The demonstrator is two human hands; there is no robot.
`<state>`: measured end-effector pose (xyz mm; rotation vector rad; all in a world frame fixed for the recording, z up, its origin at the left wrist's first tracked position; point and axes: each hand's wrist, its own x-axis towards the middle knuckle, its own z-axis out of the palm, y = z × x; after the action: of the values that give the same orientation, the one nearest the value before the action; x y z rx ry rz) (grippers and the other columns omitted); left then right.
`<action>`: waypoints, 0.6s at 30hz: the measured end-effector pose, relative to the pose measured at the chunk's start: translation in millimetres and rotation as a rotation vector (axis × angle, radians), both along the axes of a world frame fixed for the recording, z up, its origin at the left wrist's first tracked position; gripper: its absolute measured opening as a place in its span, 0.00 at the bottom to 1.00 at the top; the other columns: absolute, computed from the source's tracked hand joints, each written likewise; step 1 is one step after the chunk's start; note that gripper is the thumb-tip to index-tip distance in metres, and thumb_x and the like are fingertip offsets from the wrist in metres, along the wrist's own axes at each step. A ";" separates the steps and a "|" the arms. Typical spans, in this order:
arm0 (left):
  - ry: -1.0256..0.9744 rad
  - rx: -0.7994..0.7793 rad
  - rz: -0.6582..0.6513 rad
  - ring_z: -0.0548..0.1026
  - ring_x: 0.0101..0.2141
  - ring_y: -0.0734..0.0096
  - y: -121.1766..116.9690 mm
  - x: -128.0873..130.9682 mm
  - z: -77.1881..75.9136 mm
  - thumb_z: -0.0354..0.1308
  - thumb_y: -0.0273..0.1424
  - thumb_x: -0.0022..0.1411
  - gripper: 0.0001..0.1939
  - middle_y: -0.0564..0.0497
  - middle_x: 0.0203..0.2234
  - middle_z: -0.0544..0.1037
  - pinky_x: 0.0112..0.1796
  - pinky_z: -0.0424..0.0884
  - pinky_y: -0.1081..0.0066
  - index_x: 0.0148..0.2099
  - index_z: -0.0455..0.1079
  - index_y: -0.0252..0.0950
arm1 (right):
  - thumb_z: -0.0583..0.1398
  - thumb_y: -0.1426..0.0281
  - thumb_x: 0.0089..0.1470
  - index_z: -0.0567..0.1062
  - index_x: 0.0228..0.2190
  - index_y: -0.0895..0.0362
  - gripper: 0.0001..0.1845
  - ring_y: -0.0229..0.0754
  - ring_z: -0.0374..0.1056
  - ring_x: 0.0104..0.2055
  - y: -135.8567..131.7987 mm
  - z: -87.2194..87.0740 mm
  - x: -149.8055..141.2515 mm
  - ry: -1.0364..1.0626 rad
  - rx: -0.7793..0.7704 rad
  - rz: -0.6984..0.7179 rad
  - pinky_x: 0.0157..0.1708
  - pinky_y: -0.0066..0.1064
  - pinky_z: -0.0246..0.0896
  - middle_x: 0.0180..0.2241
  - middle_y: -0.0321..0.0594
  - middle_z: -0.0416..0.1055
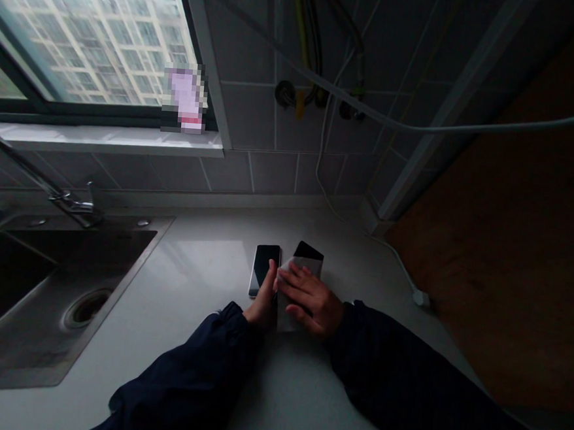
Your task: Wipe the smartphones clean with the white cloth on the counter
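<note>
A dark, flat, phone-like device (310, 249) is tilted above the counter, its top corner showing past a thin white sheet, cloth or paper (287, 313). My left hand (262, 302) grips the device by its left edge, thumb up and the other fingers hidden. On the white sheet lies my right hand (313, 299), its fingers stretched out and slightly apart, pressing it against the device. Just beyond my left thumb, a black-screened smartphone (264, 266) lies face up on the counter.
The white counter (198, 359) runs beneath both forearms. To the left is a steel sink (53, 330) with a chrome faucet (74, 203). A white cable with a plug end (421, 298) lies at the right, near a brown panel (505, 256). Another cable (421, 129) hangs across above.
</note>
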<state>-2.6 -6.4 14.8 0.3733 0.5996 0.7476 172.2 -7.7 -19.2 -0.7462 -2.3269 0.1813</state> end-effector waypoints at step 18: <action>-0.046 0.139 0.036 0.73 0.59 0.49 3.0 2.8 -12.4 0.44 0.57 0.70 0.39 0.40 0.61 0.74 0.60 0.66 0.56 0.73 0.57 0.39 | 0.49 0.59 0.71 0.63 0.67 0.56 0.29 0.53 0.46 0.75 6.6 -8.1 1.8 0.053 -0.005 -0.221 0.68 0.57 0.52 0.70 0.48 0.55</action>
<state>0.2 -3.4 2.4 0.4732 0.5135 0.8330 174.0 -1.2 -27.3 -0.9823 -2.1758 0.1066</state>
